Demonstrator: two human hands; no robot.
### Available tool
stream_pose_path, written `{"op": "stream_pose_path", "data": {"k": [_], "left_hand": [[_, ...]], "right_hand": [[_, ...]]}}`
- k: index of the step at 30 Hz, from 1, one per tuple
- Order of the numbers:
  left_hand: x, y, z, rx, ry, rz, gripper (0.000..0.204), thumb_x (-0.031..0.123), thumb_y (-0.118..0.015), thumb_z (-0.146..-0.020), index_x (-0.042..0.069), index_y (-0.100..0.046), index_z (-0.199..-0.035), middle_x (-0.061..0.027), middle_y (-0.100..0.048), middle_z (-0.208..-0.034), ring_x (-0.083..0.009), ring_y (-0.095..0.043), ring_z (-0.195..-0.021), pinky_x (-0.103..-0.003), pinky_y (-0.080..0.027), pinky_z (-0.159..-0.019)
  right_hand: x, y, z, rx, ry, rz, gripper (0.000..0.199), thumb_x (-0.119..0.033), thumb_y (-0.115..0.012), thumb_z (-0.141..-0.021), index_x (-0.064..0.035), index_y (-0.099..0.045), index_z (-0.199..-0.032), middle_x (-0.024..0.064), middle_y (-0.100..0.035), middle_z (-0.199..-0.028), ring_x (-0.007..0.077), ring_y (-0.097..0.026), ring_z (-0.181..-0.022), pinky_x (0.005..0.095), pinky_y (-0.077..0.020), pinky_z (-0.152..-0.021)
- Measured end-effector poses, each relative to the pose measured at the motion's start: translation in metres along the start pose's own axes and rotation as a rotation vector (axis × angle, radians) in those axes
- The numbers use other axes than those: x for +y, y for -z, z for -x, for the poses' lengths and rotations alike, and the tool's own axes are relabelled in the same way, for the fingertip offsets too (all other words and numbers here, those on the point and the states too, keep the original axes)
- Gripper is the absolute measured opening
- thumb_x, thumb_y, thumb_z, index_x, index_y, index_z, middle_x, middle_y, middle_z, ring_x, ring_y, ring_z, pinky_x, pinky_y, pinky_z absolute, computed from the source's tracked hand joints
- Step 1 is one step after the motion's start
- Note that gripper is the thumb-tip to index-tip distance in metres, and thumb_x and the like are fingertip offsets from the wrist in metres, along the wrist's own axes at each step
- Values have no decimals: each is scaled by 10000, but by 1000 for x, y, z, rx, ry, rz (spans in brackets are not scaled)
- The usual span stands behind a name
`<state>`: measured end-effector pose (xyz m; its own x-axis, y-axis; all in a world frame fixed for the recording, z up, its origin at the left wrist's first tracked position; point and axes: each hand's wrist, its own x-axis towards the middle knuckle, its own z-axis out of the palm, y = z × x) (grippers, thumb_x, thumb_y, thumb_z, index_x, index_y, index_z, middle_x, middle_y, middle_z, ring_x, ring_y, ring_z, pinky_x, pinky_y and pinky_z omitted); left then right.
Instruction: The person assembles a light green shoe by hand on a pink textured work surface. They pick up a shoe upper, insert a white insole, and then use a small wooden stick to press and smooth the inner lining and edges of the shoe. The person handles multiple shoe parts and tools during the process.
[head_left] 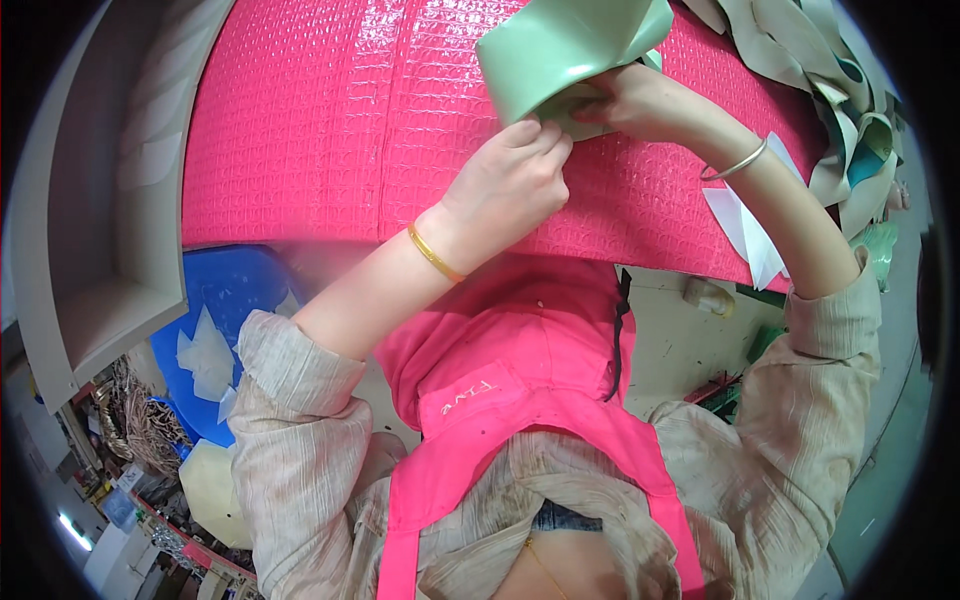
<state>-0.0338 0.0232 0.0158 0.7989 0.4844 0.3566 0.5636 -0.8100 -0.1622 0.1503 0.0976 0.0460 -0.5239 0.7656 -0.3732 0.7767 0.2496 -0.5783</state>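
A glossy pale green sheet (550, 55), looking like leather or plastic, curls into a loop above the pink table. My left hand (520, 170) is closed, fingertips pinching the lower left edge of this sheet. Reaching in under the sheet's right side, my right hand (640, 105) is closed with bent fingers on its inner edge. The fingertips of both hands are partly hidden by the sheet, and they come close together at its lower edge.
A shiny pink quilted cover (290, 150) lies over the table. Grey-green strips (770, 40) are heaped at the far right, with white paper pieces (745, 235) near my right forearm. At left stand a grey open box or shelf (110, 290) and a blue bin (215, 275) holding pale scraps.
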Motion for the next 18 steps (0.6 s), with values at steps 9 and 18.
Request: {"op": "stream_pose_path", "data": {"k": [9, 18], "left_hand": [[1, -4, 10, 73, 217, 135, 285, 103, -514, -704, 81, -630, -963, -7, -523, -873, -162, -509, -850, -311, -365, -903], [20, -5, -5, 103, 398, 308, 276, 105, -570, -724, 43, -620, -988, -26, -541, -996, -186, -496, -876, -334, -363, -927]], "right_hand": [[-7, -12, -1, 179, 234, 410, 220, -144, -627, -708, 10, -612, -864, 204, -618, -790, 337, -617, -736, 405, -504, -667], [-14, -5, -6, 182, 372, 710, 249, -132, -676, -602, -3, -626, -809, 165, -627, -747, 298, -627, -732, 361, -510, -638]]}}
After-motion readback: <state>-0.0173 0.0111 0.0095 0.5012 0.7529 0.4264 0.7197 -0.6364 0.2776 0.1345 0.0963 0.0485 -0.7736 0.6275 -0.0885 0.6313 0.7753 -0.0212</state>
